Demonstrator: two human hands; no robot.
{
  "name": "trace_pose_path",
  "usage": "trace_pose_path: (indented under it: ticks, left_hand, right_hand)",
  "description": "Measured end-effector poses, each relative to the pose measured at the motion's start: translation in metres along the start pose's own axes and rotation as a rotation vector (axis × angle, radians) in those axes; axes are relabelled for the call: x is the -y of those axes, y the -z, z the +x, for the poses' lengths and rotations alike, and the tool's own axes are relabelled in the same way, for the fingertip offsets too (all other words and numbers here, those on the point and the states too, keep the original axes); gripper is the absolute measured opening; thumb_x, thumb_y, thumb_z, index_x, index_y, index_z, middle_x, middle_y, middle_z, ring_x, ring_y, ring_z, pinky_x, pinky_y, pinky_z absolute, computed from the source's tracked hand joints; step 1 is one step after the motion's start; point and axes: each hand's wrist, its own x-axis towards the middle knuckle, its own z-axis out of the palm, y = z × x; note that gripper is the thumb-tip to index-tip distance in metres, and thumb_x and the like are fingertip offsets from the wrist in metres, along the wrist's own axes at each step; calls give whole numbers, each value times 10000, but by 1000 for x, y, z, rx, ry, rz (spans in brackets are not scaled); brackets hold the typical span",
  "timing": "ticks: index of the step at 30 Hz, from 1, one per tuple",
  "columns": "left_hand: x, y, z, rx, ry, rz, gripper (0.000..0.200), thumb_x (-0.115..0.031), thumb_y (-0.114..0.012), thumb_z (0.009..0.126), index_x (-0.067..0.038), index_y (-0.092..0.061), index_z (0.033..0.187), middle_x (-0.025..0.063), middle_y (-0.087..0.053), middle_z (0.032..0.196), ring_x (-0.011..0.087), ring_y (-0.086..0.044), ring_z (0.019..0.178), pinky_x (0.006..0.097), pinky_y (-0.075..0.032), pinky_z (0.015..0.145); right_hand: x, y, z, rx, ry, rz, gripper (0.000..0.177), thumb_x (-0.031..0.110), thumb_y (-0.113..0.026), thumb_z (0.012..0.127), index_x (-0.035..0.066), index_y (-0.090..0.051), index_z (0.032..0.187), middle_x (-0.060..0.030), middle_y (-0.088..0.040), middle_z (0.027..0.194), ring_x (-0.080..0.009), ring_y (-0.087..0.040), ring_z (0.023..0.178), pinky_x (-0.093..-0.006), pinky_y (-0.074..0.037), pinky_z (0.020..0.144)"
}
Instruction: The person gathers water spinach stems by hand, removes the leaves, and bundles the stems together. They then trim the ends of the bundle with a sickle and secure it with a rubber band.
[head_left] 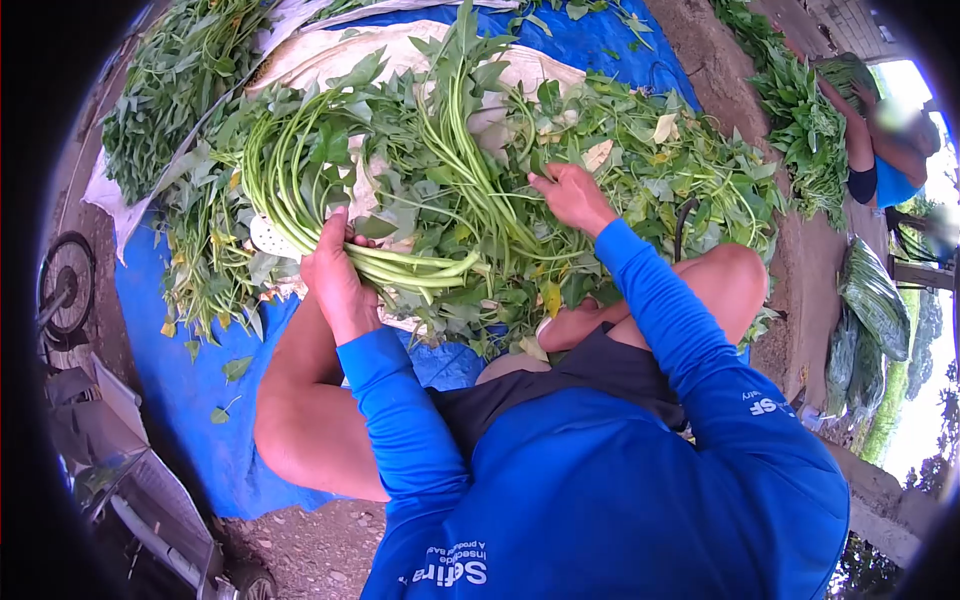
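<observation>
My left hand (pixel 338 272) is wrapped around a bundle of water spinach (pixel 285 190). Its long pale-green stems bend in an arc, with cut ends pointing right and leaves at the far end. To the right, my right hand (pixel 575 197) has its thumb and forefinger pinched together above the heap of loose greens (pixel 650 200); whatever is between those fingertips is too small to name. A second sheaf of long stems (pixel 470 170) lies between my hands on the heap. Just behind the left hand, a white perforated object (pixel 272 238) is partly covered by stems.
A blue tarp (pixel 180 340) lies under the heap, with pale sacking (pixel 400 45) at the back. More greens (pixel 185 100) are piled at far left. Another person (pixel 895 150) handles greens at right, near filled plastic bags (pixel 870 300). A wheel (pixel 67 285) stands at the left edge.
</observation>
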Motion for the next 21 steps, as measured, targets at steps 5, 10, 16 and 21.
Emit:
trace_pose_path:
  ticks: [5, 10, 16, 21]
  left_hand:
    - [-16, 10, -17, -44, -24, 68, 206, -112, -801, 957, -24, -641, 863, 39, -591, 729, 140, -584, 581, 306, -528, 541]
    - [-13, 14, -16, -18, -37, 77, 240, -131, -817, 941, 7, -642, 849, 72, -613, 714, 169, -599, 549, 338, -548, 527]
    - [2, 11, -4, -18, 0, 121, 228, -125, -828, 937, -10, -644, 868, 55, -594, 727, 153, -601, 577, 329, -549, 538]
    - [2, 3, -9, 0, -9, 137, 230, -130, -819, 941, -26, -631, 861, 50, -579, 736, 151, -593, 587, 353, -547, 540]
  right_hand:
    - [-30, 67, 13, -181, -218, 521, 506, 379, -686, 1073, -38, -666, 1358, -118, -766, 993, -198, -746, 867, -343, -609, 730]
    - [-85, 92, 35, -787, -54, 106, 393, 298, -734, 976, 12, -735, 1246, -165, -794, 1024, -277, -763, 902, -399, -610, 805]
    - [-10, -59, -20, 76, -42, -286, 269, 263, -682, 911, 37, -810, 981, -263, -778, 1034, -463, -743, 954, -528, -587, 919]
    - [-30, -126, -8, -253, 83, -199, 287, 234, -698, 943, 22, -747, 1130, -249, -750, 1119, -447, -725, 1048, -523, -575, 932]
